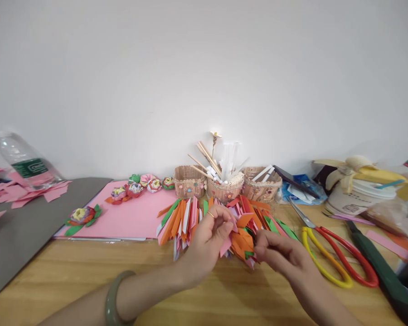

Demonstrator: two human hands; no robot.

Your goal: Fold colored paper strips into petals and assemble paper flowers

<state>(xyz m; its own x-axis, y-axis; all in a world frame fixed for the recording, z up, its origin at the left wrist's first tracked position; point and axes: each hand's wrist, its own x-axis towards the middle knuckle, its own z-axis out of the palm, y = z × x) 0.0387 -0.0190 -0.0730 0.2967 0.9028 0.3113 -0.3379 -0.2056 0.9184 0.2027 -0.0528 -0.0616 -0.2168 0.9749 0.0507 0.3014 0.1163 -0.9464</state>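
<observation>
An orange paper flower (242,243) with pink and green pieces hangs between my two hands, above the wooden table. My left hand (212,235), with a ring on one finger, is closed at the flower's left side, pinching a pink paper piece (231,224). Fingers and thumb of my right hand (280,253) press together at the flower's right edge. Behind the hands lies a wide pile of folded paper strips (180,222) in orange, pink, white and green; my hands hide part of it.
Three small baskets (189,181) stand by the wall, one with sticks. Scissors (340,256) and a green-handled tool (381,267) lie right, near a lidded cup (362,197). Finished paper flowers (83,216) rest on pink sheets (139,219) at left, beside a bottle (27,163).
</observation>
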